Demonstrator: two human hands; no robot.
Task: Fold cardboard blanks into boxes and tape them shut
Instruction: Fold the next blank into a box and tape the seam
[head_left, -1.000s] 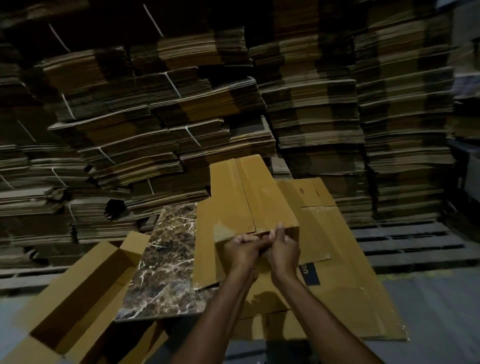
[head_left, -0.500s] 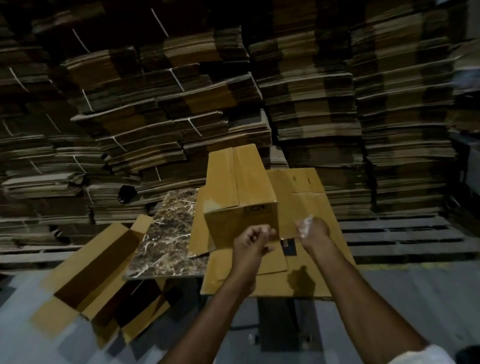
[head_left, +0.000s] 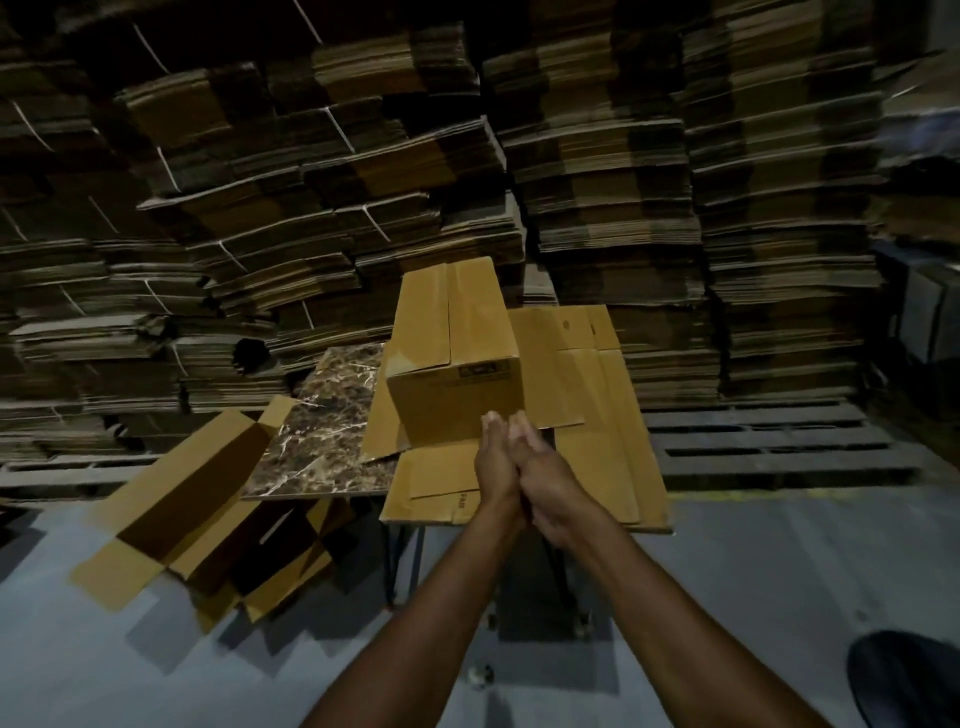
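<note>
A folded brown cardboard box (head_left: 453, 358) stands closed on a pile of flat cardboard blanks (head_left: 597, 415) on a small table. Its top seam runs away from me and a shiny patch of tape shows at its near left corner. My left hand (head_left: 496, 460) and my right hand (head_left: 548, 480) meet palm to palm just in front of the box's near face, fingers straight and pointing at it. Neither hand touches the box. I see nothing held between them.
The table has a brown marble top (head_left: 322, 436) and thin metal legs. A long open box (head_left: 197, 499) lies on the grey floor to the left. Tall stacks of strapped cardboard bundles (head_left: 597, 182) fill the back. Wooden pallets (head_left: 779, 447) lie at right.
My hands left the box's near edge, the right one pulling aside with something pale in it, then came together palm to palm. The view has drawn back from the table.
</note>
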